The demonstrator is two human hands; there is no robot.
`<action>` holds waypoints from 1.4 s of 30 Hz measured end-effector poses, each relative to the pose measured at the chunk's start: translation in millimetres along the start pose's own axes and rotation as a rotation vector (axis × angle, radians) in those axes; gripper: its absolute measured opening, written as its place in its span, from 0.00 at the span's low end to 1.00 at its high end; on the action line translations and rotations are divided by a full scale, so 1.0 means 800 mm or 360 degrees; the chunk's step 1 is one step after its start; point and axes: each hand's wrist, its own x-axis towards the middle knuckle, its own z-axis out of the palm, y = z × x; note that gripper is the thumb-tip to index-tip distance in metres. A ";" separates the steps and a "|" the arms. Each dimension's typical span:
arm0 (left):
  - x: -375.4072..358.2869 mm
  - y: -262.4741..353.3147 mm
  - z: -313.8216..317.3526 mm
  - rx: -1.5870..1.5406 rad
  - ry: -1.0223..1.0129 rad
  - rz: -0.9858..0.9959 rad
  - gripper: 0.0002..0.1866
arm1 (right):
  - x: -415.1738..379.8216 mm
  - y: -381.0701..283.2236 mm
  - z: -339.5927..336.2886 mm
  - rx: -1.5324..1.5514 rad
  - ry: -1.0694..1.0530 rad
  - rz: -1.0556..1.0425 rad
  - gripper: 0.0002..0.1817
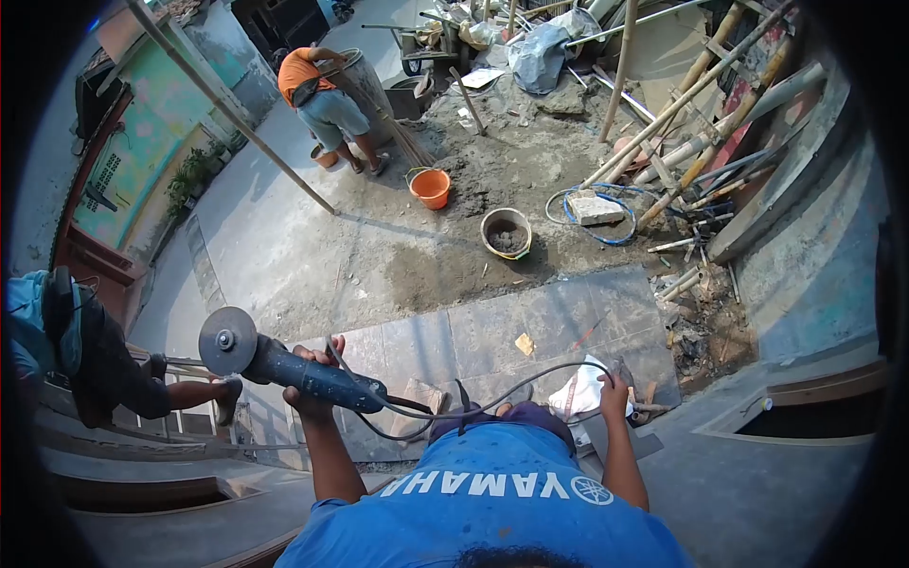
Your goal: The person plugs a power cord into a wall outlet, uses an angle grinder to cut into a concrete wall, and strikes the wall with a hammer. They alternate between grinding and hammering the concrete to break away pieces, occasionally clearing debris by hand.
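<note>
My left hand [312, 379] is wrapped round the dark blue body of an angle grinder [308, 372], held out to the left. Its round grey disc [228, 342] faces up toward me. From the grinder's rear end a black power cord [492, 405] loops across in front of my blue shirt. The cord's far stretch reaches my right hand [614, 394], whose fingers are closed on it. Just beside that hand lies a white sack [576, 390], partly hidden by the cord. A flat grey piece [632, 443] shows below the right hand.
An orange bucket [431, 187] and a pale bucket of grey mix [506, 234] stand ahead. A blue hose [606, 237] curls around a block. Bamboo poles [701, 104] lean at right. One person [317, 95] bends at a drum; another person's leg [189, 396] is at left.
</note>
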 end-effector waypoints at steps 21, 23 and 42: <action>0.582 -0.186 0.072 -0.0647 -0.1197 -0.0620 0.35 | 0.172 -0.045 -0.229 -0.0272 0.1389 0.0780 0.23; 0.625 -0.278 0.138 -0.0656 -0.1462 -0.0911 0.35 | 0.196 -0.088 -0.206 -0.0262 0.1408 0.0722 0.22; 0.539 -0.851 0.559 -0.0452 -0.2226 -0.2861 0.44 | 0.354 -0.200 -0.250 0.0084 0.1248 0.0418 0.06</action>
